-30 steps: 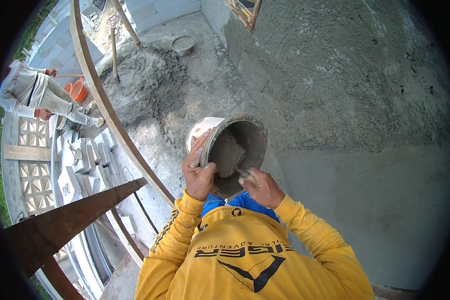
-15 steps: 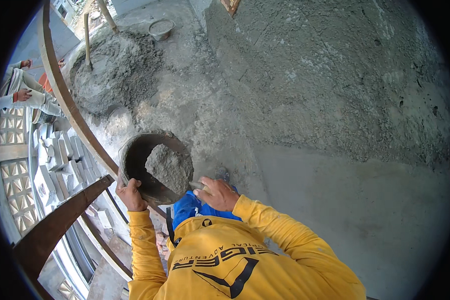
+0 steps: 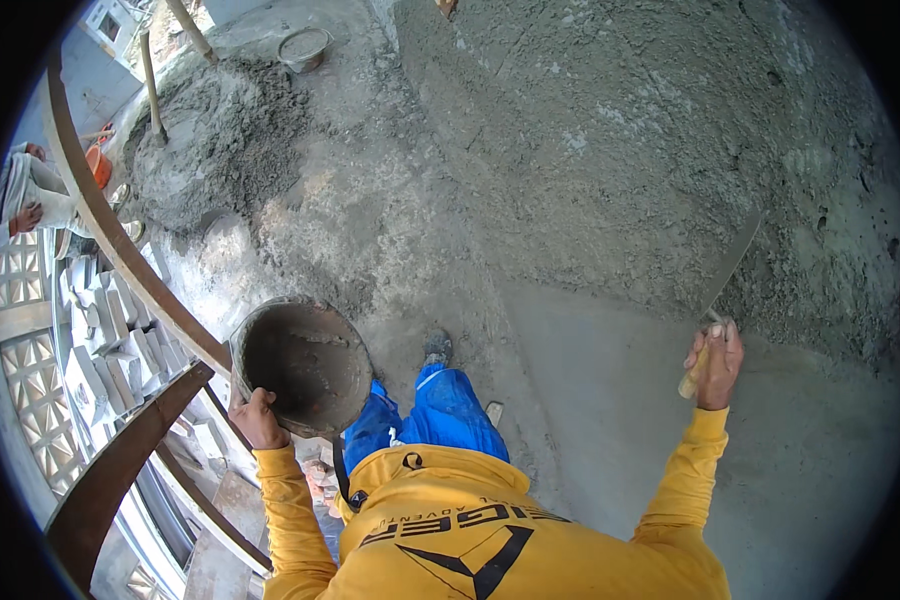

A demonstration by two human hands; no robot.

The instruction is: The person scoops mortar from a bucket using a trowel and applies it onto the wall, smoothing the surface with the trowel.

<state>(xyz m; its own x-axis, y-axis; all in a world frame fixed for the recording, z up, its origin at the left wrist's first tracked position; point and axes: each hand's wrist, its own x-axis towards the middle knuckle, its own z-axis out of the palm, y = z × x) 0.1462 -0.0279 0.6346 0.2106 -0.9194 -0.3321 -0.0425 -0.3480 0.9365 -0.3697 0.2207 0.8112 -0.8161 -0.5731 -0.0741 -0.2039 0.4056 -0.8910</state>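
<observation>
Rough grey plaster covers the wall (image 3: 610,130) ahead of you, coarse in its upper part and smoother lower down toward your right. Your right hand (image 3: 715,362) is stretched out to that side with the fingers clenched around the pale wooden handle of a trowel (image 3: 722,280), whose long thin blade lies against the wall where the rough coat meets the smooth one. Your left hand (image 3: 258,418) grips the lower rim of a round metal pan (image 3: 305,365), fingers curled over its edge; the pan sits just left of your blue trousers (image 3: 440,415), tilted so its dark inside faces you, and only a thin smear of mortar shows in it. Your yellow sleeves (image 3: 685,480) come up from the lower edge. Far below to the upper left, a heap of wet mortar (image 3: 220,140) lies on the ground with a small bucket (image 3: 303,47) beyond it. Another person (image 3: 32,195) crouches at the far left, beside stacked patterned blocks (image 3: 95,330) and curved scaffold rails (image 3: 120,250).
</observation>
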